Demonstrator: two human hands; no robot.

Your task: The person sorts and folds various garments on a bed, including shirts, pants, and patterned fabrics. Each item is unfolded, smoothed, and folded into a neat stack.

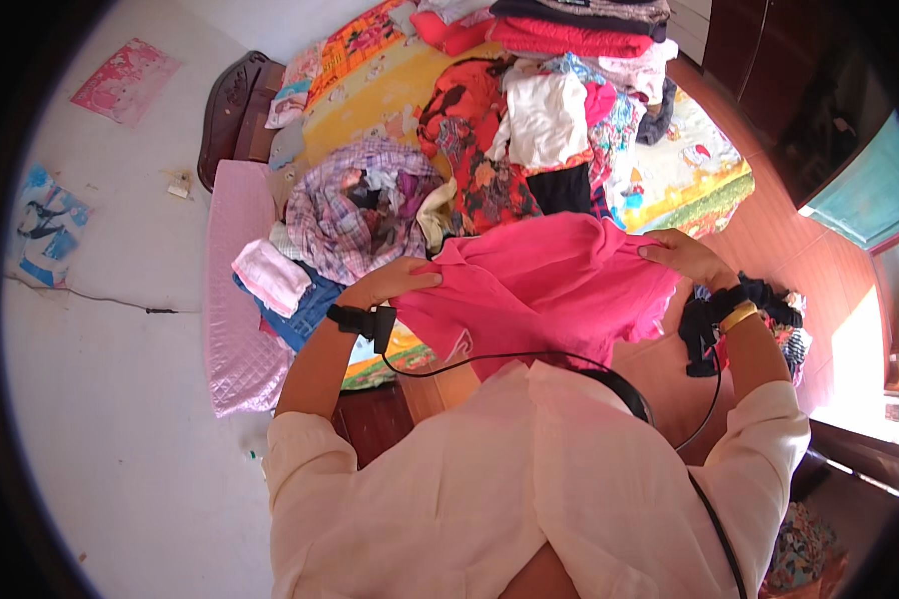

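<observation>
A pink garment (547, 284) is stretched between my two hands, in front of my body and over the near edge of the bed. My left hand (401, 278) grips its left side, the thumb on top of the cloth. At its upper right side my right hand (682, 256) pinches the fabric. Just beyond the garment lie a purple plaid cloth bundle (330, 202) with small clothes in its middle, a red and black patterned cloth (487, 172) and a crumpled white garment (547, 120).
Folded dark and red clothes (577, 36) are stacked at the bed's far side. Jeans (307, 307) and a folded pale pink cloth (271, 277) lie at the left by a pink quilted cover (240, 337). More clothes (783, 322) lie on the floor at right. A black cable crosses my front.
</observation>
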